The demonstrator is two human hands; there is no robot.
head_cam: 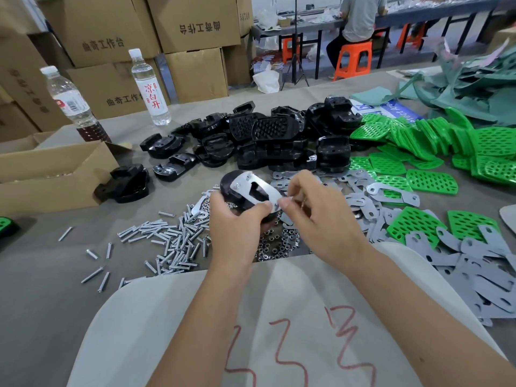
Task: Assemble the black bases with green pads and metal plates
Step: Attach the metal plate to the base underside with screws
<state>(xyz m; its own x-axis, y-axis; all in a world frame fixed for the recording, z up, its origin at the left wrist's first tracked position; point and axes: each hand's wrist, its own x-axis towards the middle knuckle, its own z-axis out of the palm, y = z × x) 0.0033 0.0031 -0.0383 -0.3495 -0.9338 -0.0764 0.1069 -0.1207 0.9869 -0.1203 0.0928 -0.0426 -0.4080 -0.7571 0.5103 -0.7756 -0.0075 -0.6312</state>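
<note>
my left hand (237,219) holds a black base (237,191) above the bench (42,261), a metal plate (255,189) lying along its top, long axis running up-left to down-right. my right hand (310,208) pinches at the plate's near end, just beside my left thumb. bottle (150,90) label reads 凉白开; boxes (195,26) read 曲奇工作台.
</note>
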